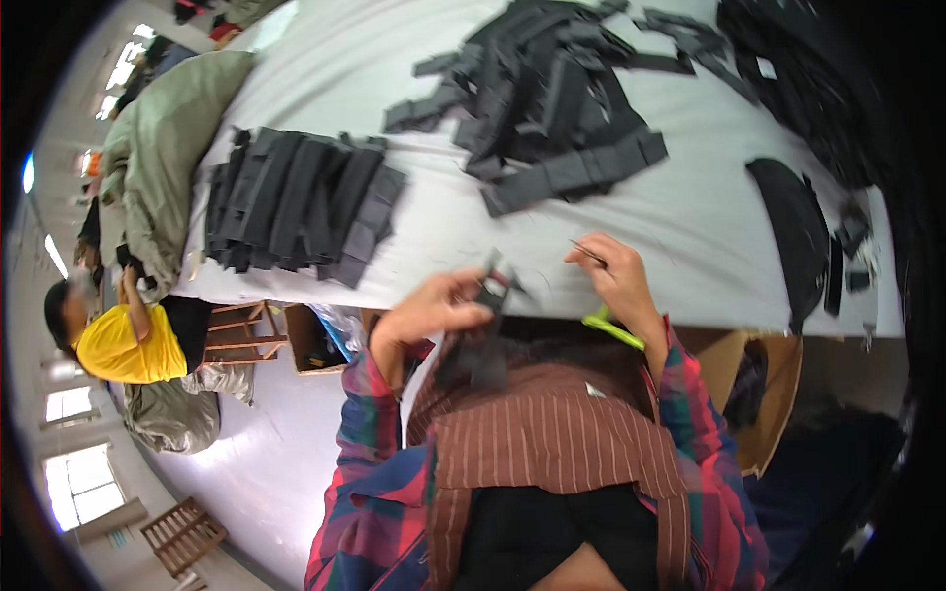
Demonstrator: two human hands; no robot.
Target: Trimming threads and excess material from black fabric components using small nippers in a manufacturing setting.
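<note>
My left hand (426, 313) is pinched tight on a dark cloth strip (483, 357). The strip hangs down in front of my brown striped apron (557, 438), near the edge of the white counter (700, 246). It looks blurry, so I can't tell its whole shape. My right hand (623, 284) is up over the counter edge, with its fingers closed on a thin dark tool (589, 253). It's too small to tell what kind. The tool and the strip are apart. A bright green thing (613, 327) is just by my right wrist.

On the counter, a row of dark strips (296, 202) lies side by side, past my left hand. A big messy pile of dark strips (567, 103) is farther back. On the right is a black curved piece (791, 236). Off to the left, a person in a yellow shirt (128, 343) is near a big heap of green-grey cloth (177, 138).
</note>
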